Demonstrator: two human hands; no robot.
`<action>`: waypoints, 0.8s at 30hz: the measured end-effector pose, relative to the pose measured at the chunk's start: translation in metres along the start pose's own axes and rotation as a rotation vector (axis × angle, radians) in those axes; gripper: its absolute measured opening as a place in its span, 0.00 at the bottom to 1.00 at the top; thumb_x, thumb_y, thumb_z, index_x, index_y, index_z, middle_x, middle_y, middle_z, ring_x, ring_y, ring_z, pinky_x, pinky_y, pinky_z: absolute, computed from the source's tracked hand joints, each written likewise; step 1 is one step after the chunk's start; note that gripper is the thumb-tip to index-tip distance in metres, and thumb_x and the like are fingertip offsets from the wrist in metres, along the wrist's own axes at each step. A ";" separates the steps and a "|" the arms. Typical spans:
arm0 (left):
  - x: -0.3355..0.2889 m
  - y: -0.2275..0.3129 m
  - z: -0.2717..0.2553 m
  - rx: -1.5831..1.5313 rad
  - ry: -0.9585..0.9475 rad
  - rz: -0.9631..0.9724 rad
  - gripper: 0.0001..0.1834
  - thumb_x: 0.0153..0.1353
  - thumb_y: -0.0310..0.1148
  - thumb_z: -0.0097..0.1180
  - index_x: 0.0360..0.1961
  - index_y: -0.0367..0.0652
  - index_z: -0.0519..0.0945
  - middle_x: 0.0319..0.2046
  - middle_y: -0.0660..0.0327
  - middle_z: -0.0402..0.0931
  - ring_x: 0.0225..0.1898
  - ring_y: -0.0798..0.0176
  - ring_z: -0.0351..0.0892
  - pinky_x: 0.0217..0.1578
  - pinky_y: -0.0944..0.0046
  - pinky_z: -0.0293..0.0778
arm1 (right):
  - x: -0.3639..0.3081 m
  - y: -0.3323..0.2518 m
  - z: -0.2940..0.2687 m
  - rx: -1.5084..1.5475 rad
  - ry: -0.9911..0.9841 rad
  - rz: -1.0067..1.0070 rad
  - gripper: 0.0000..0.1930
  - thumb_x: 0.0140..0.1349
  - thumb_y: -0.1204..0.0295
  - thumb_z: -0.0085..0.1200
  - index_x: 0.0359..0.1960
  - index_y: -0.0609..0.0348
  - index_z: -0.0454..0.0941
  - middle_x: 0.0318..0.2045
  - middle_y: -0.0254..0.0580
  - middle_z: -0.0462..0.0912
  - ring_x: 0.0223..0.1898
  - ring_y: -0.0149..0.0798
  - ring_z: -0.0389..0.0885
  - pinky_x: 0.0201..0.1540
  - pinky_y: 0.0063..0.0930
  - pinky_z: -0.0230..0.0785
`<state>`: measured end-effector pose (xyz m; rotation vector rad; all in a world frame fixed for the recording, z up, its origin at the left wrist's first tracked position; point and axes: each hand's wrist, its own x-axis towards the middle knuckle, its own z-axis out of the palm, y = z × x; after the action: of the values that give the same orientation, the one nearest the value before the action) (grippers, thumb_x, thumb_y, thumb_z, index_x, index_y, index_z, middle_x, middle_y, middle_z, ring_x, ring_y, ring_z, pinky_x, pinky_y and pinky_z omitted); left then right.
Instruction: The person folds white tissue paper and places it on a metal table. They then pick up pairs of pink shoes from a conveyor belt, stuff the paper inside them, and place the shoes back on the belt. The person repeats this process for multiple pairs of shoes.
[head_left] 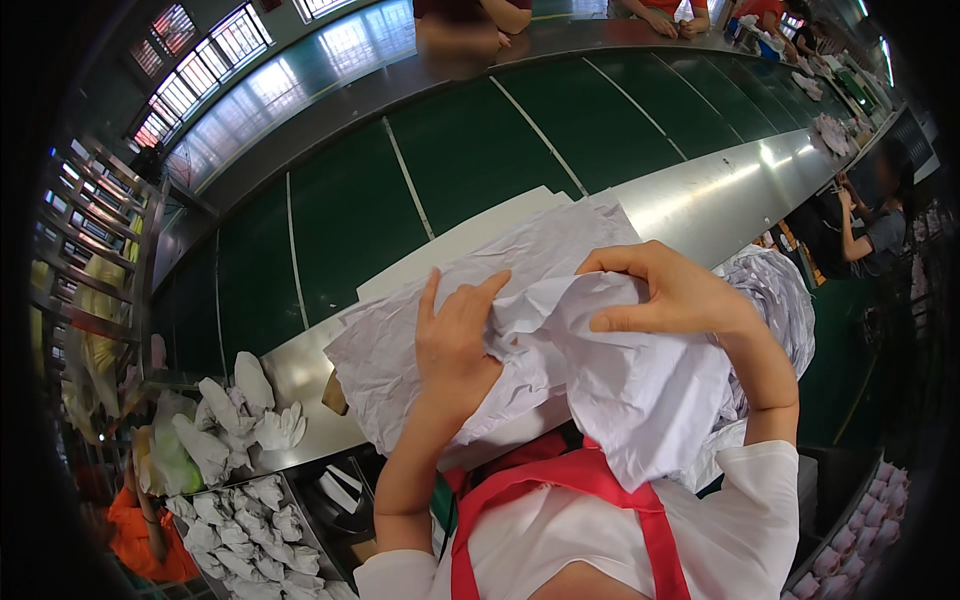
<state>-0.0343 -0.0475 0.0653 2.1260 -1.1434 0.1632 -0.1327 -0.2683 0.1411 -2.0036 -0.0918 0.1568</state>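
A stack of thin, wrinkled white paper sheets (395, 335) lies before me at the near edge of the metal worktop. Over it my left hand (455, 345) rests with its fingers spread, pressing on the paper. My right hand (670, 290) holds a crumpled white paper sheet (640, 390) between thumb and fingers. That sheet is bunched up between my hands and hangs down toward my apron (540, 475). A flat, smoother white sheet or board (450, 240) shows beneath the far side of the stack.
Beyond the metal worktop (700, 200) runs a green conveyor belt (450, 150) with pale cross lines. White stuffed shapes (235, 415) pile at left, above a bin of similar bundles (250, 530). More crumpled paper (770, 310) bulges behind my right forearm. Other people stand along the line.
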 end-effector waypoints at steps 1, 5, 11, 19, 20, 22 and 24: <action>-0.006 0.001 -0.007 -0.087 -0.013 -0.080 0.27 0.44 0.20 0.59 0.51 0.40 0.74 0.43 0.58 0.77 0.44 0.56 0.76 0.61 0.56 0.58 | -0.002 0.004 -0.003 -0.122 0.015 -0.004 0.22 0.51 0.59 0.62 0.41 0.66 0.76 0.32 0.46 0.80 0.34 0.37 0.75 0.40 0.28 0.68; -0.026 -0.016 -0.034 -0.395 0.044 -0.207 0.28 0.47 0.12 0.53 0.52 0.42 0.72 0.37 0.55 0.75 0.38 0.62 0.75 0.44 0.69 0.69 | -0.014 0.028 -0.017 -0.390 -0.161 0.104 0.22 0.48 0.61 0.63 0.39 0.66 0.77 0.31 0.50 0.80 0.32 0.48 0.74 0.40 0.30 0.69; -0.082 -0.058 -0.047 -0.817 0.011 -0.592 0.19 0.60 0.27 0.55 0.53 0.35 0.72 0.47 0.62 0.74 0.46 0.69 0.71 0.48 0.69 0.67 | -0.026 0.051 -0.033 -0.156 0.006 0.224 0.17 0.52 0.65 0.60 0.38 0.66 0.77 0.29 0.39 0.81 0.30 0.32 0.76 0.37 0.24 0.69; -0.087 -0.071 -0.034 -0.583 0.296 -0.696 0.14 0.62 0.33 0.57 0.43 0.32 0.75 0.35 0.65 0.75 0.36 0.72 0.69 0.39 0.71 0.67 | -0.001 0.073 -0.032 0.048 0.304 0.316 0.16 0.51 0.62 0.60 0.34 0.63 0.78 0.28 0.34 0.79 0.29 0.25 0.73 0.35 0.18 0.66; -0.086 -0.074 -0.035 -0.533 0.290 -0.677 0.13 0.61 0.33 0.57 0.40 0.32 0.76 0.32 0.65 0.75 0.33 0.72 0.69 0.36 0.70 0.67 | 0.007 0.079 -0.028 0.001 0.350 0.272 0.16 0.50 0.62 0.60 0.34 0.63 0.78 0.28 0.35 0.79 0.29 0.26 0.73 0.35 0.19 0.67; -0.082 -0.076 -0.030 -0.333 0.357 -0.637 0.11 0.60 0.32 0.58 0.34 0.32 0.75 0.26 0.66 0.73 0.28 0.73 0.66 0.30 0.70 0.65 | 0.024 0.094 -0.020 -0.095 0.446 0.192 0.16 0.50 0.62 0.61 0.34 0.62 0.78 0.29 0.37 0.78 0.29 0.29 0.74 0.36 0.21 0.67; -0.077 -0.074 -0.027 -0.241 0.415 -0.619 0.11 0.60 0.31 0.58 0.30 0.32 0.74 0.23 0.66 0.70 0.25 0.73 0.63 0.27 0.69 0.63 | 0.036 0.101 -0.017 -0.115 0.466 0.190 0.17 0.48 0.62 0.61 0.36 0.62 0.78 0.31 0.41 0.79 0.32 0.34 0.75 0.39 0.24 0.67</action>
<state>-0.0175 0.0492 0.0143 2.0021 -0.2305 0.1573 -0.0950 -0.3214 0.0537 -2.1113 0.3956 -0.2012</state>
